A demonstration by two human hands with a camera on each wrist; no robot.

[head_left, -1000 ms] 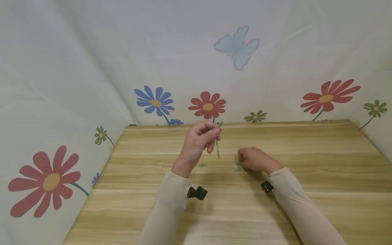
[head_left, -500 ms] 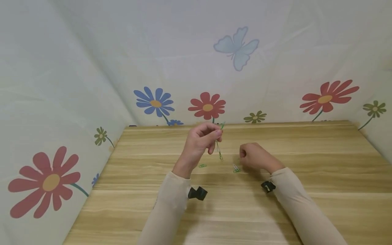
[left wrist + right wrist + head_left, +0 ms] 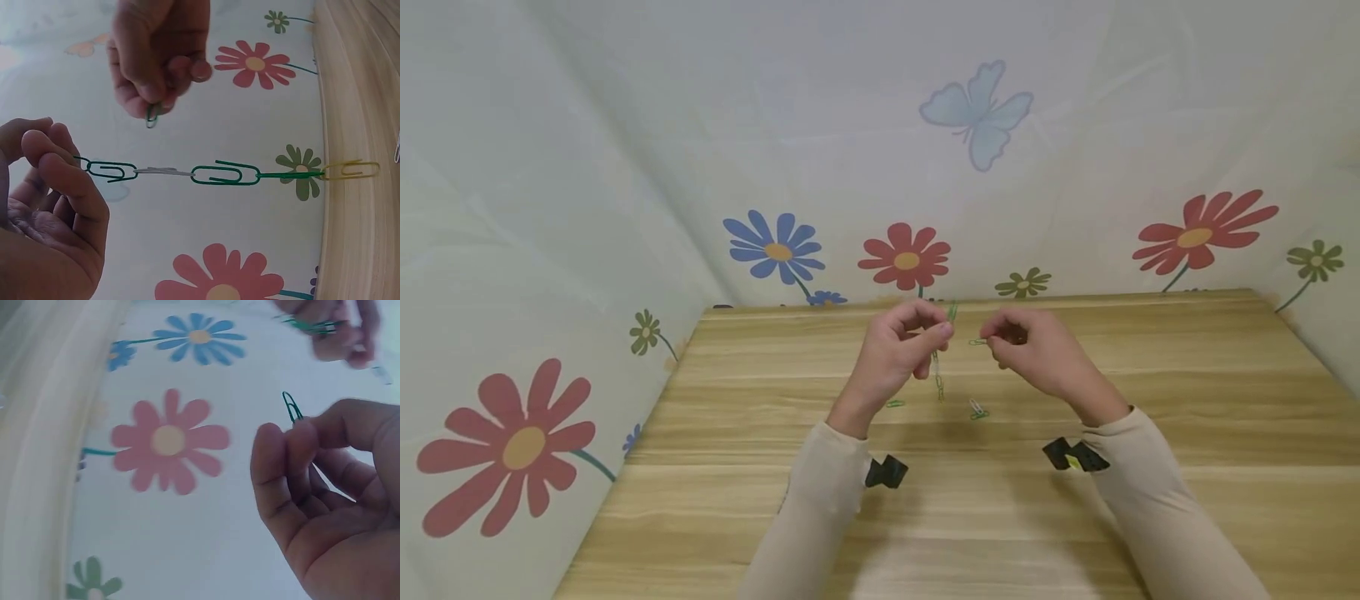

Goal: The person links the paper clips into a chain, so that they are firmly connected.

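Note:
My left hand (image 3: 898, 350) is raised over the table and pinches the top green clip of a paper clip chain (image 3: 225, 184) between thumb and fingers. Below the fingers dangle several linked clips, green and white, ending in a yellow one (image 3: 352, 177). Across from it, my right hand (image 3: 1037, 354) pinches a single green paper clip (image 3: 291, 407), whose looped end sticks out past the fingertips towards the left hand. A small gap separates this clip from the chain. The upper clip (image 3: 952, 312) of the chain pokes out above the left fingertips.
On the wooden table (image 3: 970, 517) a white paper clip (image 3: 975, 406) overlaps a green one (image 3: 981, 415) beneath the hands. Another green clip (image 3: 896, 404) lies by the left wrist. A flower-printed curtain (image 3: 1045, 200) stands behind the table's far edge.
My right hand has risen from the table near the loose clips with a green paper clip and moved up beside the left hand. The left hand has shifted slightly right, still holding the chain.

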